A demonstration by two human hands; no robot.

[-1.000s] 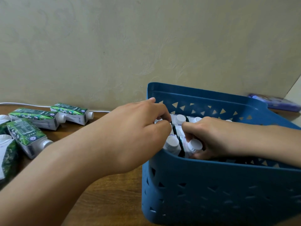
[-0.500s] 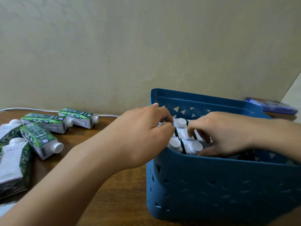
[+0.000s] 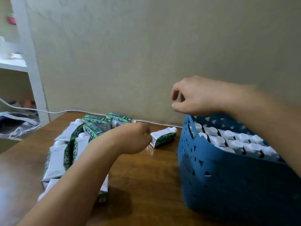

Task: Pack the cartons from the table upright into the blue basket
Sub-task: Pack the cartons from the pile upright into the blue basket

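Observation:
The blue basket stands on the right of the wooden table, with several white-capped cartons upright in rows inside it. One green-and-white carton lies on its side just left of the basket, cap pointing right. My left hand reaches across the table, its curled fingers at this carton's base end; whether they grip it is hidden. My right hand hovers above the basket's left rim, fingers loosely curled and holding nothing. Several more cartons lie in a pile at the left.
A white cable runs along the wall behind the cartons. A white shelf unit stands at the far left beyond the table's edge, with cloth below it. The wall is close behind the basket.
Both hands have left the basket. My left hand swung left and down to the carton lying on the table. My right hand rose above the rim. The view turned left.

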